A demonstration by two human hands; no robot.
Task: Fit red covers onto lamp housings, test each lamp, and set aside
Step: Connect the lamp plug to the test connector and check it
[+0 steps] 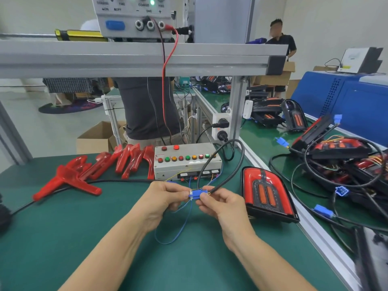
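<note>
- At frame centre, the blue connector (198, 194) is pinched between the left hand (165, 197) and right hand (218, 201); each grip is pressed on one end.
- The covered lamp (267, 193) lies right of the hands; spare red covers (92, 171) lie at left.
- A skewed mating could bend pins; thin wires could be snagged.
- A green tabletop (84, 238) carries the test box (186, 160) in a workshop.
</note>
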